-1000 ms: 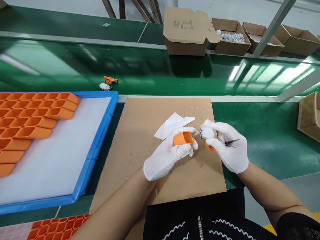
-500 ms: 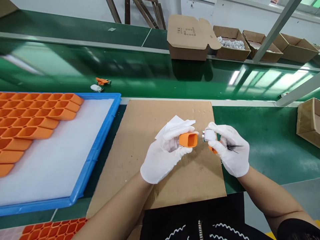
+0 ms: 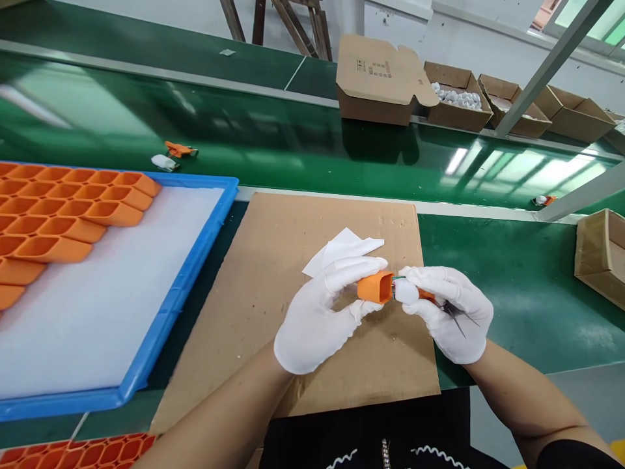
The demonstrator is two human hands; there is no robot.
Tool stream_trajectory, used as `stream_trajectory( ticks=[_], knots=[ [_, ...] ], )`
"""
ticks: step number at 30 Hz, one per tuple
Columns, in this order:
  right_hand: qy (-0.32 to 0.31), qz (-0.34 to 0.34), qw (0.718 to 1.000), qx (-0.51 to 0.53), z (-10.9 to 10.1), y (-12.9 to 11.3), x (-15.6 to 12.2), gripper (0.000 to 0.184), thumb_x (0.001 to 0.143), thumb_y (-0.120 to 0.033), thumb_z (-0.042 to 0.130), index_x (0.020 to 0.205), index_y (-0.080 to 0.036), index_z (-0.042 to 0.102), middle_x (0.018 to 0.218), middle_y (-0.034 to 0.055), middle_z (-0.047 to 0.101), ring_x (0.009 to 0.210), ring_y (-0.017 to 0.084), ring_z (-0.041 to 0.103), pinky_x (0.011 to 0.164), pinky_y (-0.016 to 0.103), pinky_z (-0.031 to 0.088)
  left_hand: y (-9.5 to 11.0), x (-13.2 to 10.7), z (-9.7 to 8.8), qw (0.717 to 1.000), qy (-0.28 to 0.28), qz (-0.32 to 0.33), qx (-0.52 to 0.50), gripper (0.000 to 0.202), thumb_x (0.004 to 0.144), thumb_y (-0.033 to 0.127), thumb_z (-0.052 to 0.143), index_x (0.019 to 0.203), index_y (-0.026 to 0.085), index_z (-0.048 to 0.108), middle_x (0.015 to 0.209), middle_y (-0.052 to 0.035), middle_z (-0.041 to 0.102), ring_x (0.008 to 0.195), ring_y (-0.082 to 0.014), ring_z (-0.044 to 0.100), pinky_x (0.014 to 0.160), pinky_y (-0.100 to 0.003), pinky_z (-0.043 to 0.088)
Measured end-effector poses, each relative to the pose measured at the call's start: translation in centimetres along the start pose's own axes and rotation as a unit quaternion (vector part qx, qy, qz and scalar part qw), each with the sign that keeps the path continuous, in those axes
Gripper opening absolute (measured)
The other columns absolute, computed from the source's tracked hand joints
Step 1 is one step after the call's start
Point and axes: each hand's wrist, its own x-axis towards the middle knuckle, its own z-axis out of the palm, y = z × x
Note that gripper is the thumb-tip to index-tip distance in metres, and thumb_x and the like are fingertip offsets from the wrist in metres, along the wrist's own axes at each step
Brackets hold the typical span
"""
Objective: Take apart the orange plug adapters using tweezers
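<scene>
Gloved in white, my left hand [image 3: 327,312] grips an orange hollow plastic housing [image 3: 375,287] between thumb and fingers, its open end facing right. My right hand [image 3: 452,309], also gloved, pinches a small assembly with a white rounded part [image 3: 406,291], thin wires and an orange piece behind it. The white part's left end is at the housing's mouth; whether it has entered I cannot tell. Dark thin-pointed tweezers [image 3: 456,316] stick out from under my right fingers. A folded white cloth or paper [image 3: 344,249] lies just behind my left hand.
A cardboard sheet [image 3: 293,221] covers the bench below my hands. On the left, a blue-rimmed tray [image 3: 188,286] holds rows of orange housings [image 3: 73,208]. Small orange-and-white assemblies lie on the green conveyor belt [image 3: 273,150]. Cardboard boxes [image 3: 375,78] line the back; another box [image 3: 598,251] stands right.
My hands have come together, bringing the white part from a gap away up to the housing's open end. The assemblies on the belt have shifted left in view.
</scene>
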Motion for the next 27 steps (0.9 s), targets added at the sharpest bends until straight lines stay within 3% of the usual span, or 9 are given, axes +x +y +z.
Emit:
stream_trajectory(
  ticks=[6, 15, 18, 21, 27],
  knots=[
    [0.006, 0.006, 1.000, 0.012, 0.2, 0.2, -0.3, 0.051, 0.082, -0.007, 0.077, 0.127, -0.031, 0.069, 0.111, 0.0054, 0.077, 0.100, 0.022, 0.074, 0.083, 0.039, 0.066, 0.2, -0.1, 0.1, 0.999, 0.000, -0.007, 0.051, 0.041, 0.087, 0.023, 0.074, 0.127, 0.031, 0.066, 0.144, -0.0081, 0.062, 0.143, -0.0339, 0.046, 0.116, -0.061, 0.040],
    [-0.003, -0.023, 1.000, -0.008, 0.6, 0.3, 0.0, 0.052, 0.084, -0.006, 0.074, 0.129, -0.030, 0.068, 0.104, 0.0036, 0.078, 0.098, 0.020, 0.074, 0.083, 0.036, 0.067, -0.1, -0.2, 0.4, 0.998, 0.004, 0.028, 0.058, 0.046, 0.086, 0.019, 0.076, 0.128, 0.030, 0.063, 0.126, -0.0054, 0.071, 0.142, -0.0302, 0.049, 0.119, -0.059, 0.037],
    [-0.023, -0.041, 0.999, -0.013, 0.5, 0.5, 0.0, 0.053, 0.087, -0.007, 0.071, 0.135, -0.030, 0.064, 0.100, 0.0027, 0.077, 0.091, 0.018, 0.074, 0.089, 0.040, 0.066, -0.1, -0.2, 0.5, 0.998, 0.013, 0.039, 0.056, 0.045, 0.086, 0.017, 0.076, 0.127, 0.030, 0.063, 0.126, -0.0058, 0.071, 0.140, -0.0302, 0.052, 0.118, -0.059, 0.039],
    [-0.034, -0.055, 0.998, -0.021, 0.4, 0.7, -0.2, 0.054, 0.089, -0.007, 0.069, 0.138, -0.029, 0.061, 0.098, 0.0019, 0.076, 0.083, 0.015, 0.073, 0.094, 0.043, 0.064, -0.2, -0.3, 0.5, 0.997, 0.020, 0.054, 0.051, 0.045, 0.085, 0.017, 0.076, 0.126, 0.031, 0.063, 0.126, -0.0049, 0.071, 0.134, -0.0287, 0.057, 0.114, -0.056, 0.044],
    [-0.024, -0.043, 0.997, -0.064, 0.2, 0.8, -1.1, 0.060, 0.084, -0.005, 0.073, 0.136, -0.030, 0.063, 0.119, 0.0064, 0.074, 0.104, 0.021, 0.074, 0.084, 0.034, 0.068, -0.4, -0.5, 0.5, 0.997, 0.028, 0.052, 0.047, 0.045, 0.086, 0.021, 0.075, 0.127, 0.035, 0.063, 0.126, -0.0019, 0.072, 0.112, -0.0235, 0.069, 0.097, -0.044, 0.055]
  ],
)
